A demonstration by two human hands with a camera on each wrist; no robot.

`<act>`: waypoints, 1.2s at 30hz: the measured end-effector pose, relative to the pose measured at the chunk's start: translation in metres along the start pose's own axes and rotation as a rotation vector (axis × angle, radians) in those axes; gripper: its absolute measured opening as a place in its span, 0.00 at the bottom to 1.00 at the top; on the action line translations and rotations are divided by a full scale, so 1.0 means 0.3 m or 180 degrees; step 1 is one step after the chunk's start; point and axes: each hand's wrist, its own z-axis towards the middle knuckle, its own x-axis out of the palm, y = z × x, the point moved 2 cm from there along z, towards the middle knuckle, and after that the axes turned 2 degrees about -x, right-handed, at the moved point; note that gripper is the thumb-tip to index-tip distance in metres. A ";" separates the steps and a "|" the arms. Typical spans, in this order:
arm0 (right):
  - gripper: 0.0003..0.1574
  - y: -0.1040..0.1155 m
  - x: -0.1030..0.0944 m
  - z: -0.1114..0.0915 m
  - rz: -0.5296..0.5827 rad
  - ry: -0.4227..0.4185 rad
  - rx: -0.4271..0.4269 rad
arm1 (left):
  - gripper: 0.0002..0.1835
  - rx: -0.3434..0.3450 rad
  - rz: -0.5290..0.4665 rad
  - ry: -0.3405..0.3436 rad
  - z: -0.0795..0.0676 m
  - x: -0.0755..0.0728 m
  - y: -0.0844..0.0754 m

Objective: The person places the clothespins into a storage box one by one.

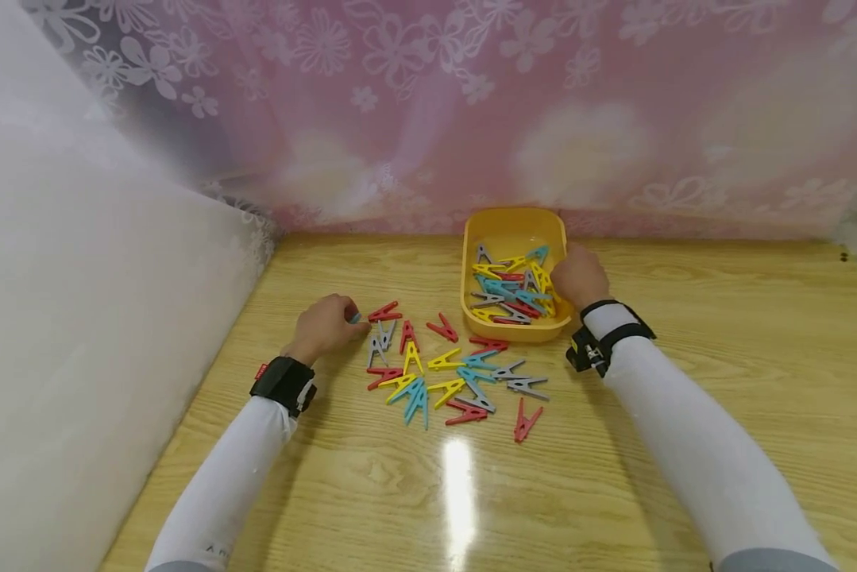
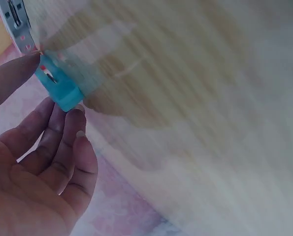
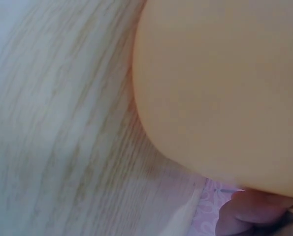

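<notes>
Between thumb and fingertips, my left hand [image 1: 324, 327] pinches a blue plastic clothespin [image 2: 60, 87] close over the table at the left edge of a scattered group. A red clothespin [image 1: 384, 311] and two grey ones lie just right of those fingers. At the back, a yellow tub [image 1: 503, 225] contains many clothespins in red, yellow, blue and grey. My right hand [image 1: 580, 278] grips the tub's right side at the rim. In the right wrist view the tub's smooth outer wall fills most of the picture, with part of the fingers [image 3: 252, 211] curled against it.
Several loose clothespins, such as a yellow one [image 1: 445, 360] and a red one [image 1: 526, 421], lie in front of the tub on the wooden table [image 1: 371, 492]. A pink flowered curtain [image 1: 414, 119] hangs along the back edge, and a white surface [image 1: 78, 318] borders the left side.
</notes>
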 end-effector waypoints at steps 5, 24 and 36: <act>0.27 -0.007 0.005 0.009 -0.0006 -0.0017 -0.0001 | 0.22 -0.0087 -0.0197 -0.0160 -0.020 -0.026 0.030; 0.27 -0.002 0.008 0.008 -0.0056 -0.0033 0.0057 | 0.20 0.1078 -0.0838 -0.0350 0.168 -0.151 -0.521; 0.23 -0.001 0.005 -0.001 -0.0067 -0.0138 -0.0083 | 0.22 0.1471 -0.0321 -0.0386 0.298 -0.025 -0.738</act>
